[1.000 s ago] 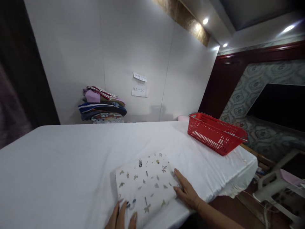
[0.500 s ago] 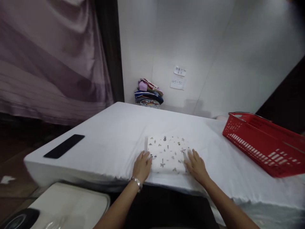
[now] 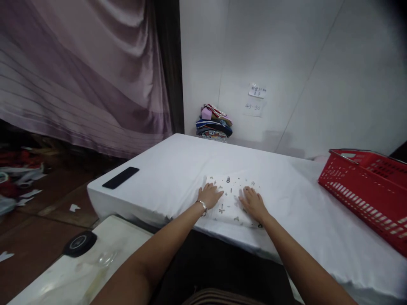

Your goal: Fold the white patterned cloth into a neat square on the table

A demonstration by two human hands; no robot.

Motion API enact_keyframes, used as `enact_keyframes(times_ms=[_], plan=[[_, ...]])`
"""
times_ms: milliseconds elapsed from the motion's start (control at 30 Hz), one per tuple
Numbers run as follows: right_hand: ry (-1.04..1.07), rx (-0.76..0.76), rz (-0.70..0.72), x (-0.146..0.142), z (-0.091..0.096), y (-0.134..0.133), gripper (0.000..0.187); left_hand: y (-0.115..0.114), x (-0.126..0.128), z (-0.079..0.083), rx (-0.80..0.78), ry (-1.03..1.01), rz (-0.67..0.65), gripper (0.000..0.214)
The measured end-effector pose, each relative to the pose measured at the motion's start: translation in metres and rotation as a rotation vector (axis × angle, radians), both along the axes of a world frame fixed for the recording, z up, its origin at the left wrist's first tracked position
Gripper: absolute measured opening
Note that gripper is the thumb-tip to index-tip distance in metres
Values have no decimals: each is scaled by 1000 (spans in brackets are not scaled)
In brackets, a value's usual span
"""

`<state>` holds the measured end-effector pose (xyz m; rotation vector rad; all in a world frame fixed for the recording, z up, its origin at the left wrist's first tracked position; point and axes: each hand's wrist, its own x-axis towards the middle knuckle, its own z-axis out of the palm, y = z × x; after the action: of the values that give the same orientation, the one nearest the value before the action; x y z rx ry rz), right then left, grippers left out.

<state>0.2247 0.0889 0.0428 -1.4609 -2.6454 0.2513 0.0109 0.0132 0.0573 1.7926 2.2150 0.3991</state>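
Note:
A folded white cloth (image 3: pixel 229 207) with small printed motifs lies flat on the white-covered table (image 3: pixel 171 178), near its front edge. My left hand (image 3: pixel 210 195) rests on the cloth's left part, fingers spread and pointing away from me; a silver bracelet circles that wrist. Over the right part lies my right hand (image 3: pixel 253 202), palm down with its fingers apart. Both hands press on the cloth without gripping it, and they cover parts of its pattern.
A red plastic basket (image 3: pixel 365 190) stands on the table's right side. At the left lies a dark phone-like slab (image 3: pixel 121 178). Behind the far edge is a stack of folded fabrics (image 3: pixel 214 123). A white surface with a black round object (image 3: pixel 80 243) sits low at left.
Both hands have slid from the cloth's side edges up and inward onto its top, coming closer together. The view has turned left, so the surroundings sit farther right.

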Motion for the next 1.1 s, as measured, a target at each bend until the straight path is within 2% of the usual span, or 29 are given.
enact_keyframes(times_ms=[100,167,233,333,400,500,633,733,867,1000,1100], plan=[[17,109,-23,-7,12,22,58,24,-2,11,63,65,-8,61],[-7,125,-61,-9,9,35,59,37,-8,7,9,81,7,64],[-37,99,-93,-8,-1,43,59,44,-16,-4,-75,69,46,66],[-45,79,-101,-4,-19,48,59,47,-26,-21,-100,50,54,69],[-29,82,-95,-3,-26,50,59,46,-28,-25,-92,45,51,70],[38,34,-95,-4,-25,54,59,46,-27,-21,-101,34,57,70],[229,-95,-110,3,-14,58,60,47,-27,-14,-108,-27,56,67],[365,-121,-237,23,-10,48,62,42,-30,-14,-35,-129,131,65],[488,-278,-361,55,-13,18,68,19,-36,-17,52,-212,301,58],[503,-337,-457,72,-12,-3,72,-2,-38,-16,-39,-258,373,50],[524,-408,-492,72,-4,-8,75,-5,-35,-14,-91,-240,365,49]])
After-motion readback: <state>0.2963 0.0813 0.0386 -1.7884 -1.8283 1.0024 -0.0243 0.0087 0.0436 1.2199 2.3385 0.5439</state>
